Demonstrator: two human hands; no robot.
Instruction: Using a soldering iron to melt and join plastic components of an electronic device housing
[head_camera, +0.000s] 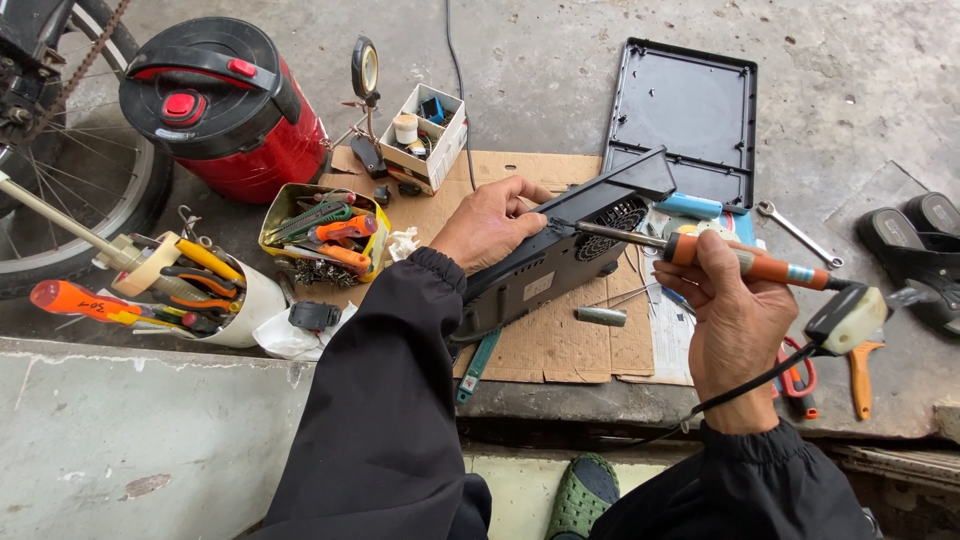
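Left hand: my left hand (487, 222) rests on top of the black plastic appliance casing (560, 250), fingers (522, 192) curled over its upper edge and gripping it, tilting it up on its long side.
Right hand: my right hand (728, 315) is closed around the orange-handled soldering iron (745, 262); its metal shaft points left, tip at the round vent grille of the casing.
Cord: a black cable (745, 388) runs from the iron's grey end under my wrist.
Casing: it stands on a flat sheet of brown cardboard (585, 345) spread on the concrete floor (860, 80), between my two hands.
Behind: a flat black rectangular panel (685, 105) lies on the floor just beyond the casing.
Left side: a yellow tin of pliers and screwdrivers (325, 235), a white cup stuffed with tools (215, 290), and a red and black lidded jug (225, 105).
Right side: a steel spanner (798, 232) and, near my wrist, what looks like red-handled scissors (795, 375), half hidden.
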